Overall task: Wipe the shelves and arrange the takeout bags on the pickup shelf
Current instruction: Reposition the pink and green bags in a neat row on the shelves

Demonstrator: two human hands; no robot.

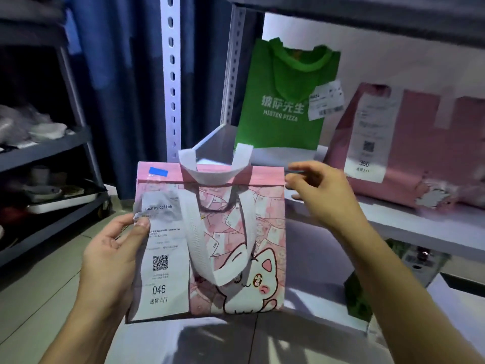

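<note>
Pink cat-print takeout bag [236, 240] is pinched at its receipt edge by left hand [110, 256]; right hand [322, 195], fingers loosely spread, touches its top corner.

Pink cat-print bag [236, 245], green bag [283, 101], blue curtain [126, 74]

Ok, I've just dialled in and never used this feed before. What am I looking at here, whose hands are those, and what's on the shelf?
There is no machine here: a person wears one camera on the head, looking forward and down at their own two hands. The left hand grips the left edge of a pink cat-print takeout bag, thumb on its receipt, which reads 046. The right hand hovers open at the bag's top right corner; I cannot tell whether it touches. Behind, on the white pickup shelf, stand a green Mister Pizza bag and another pink bag marked 366. A grey rack with dishes is at far left.
</note>
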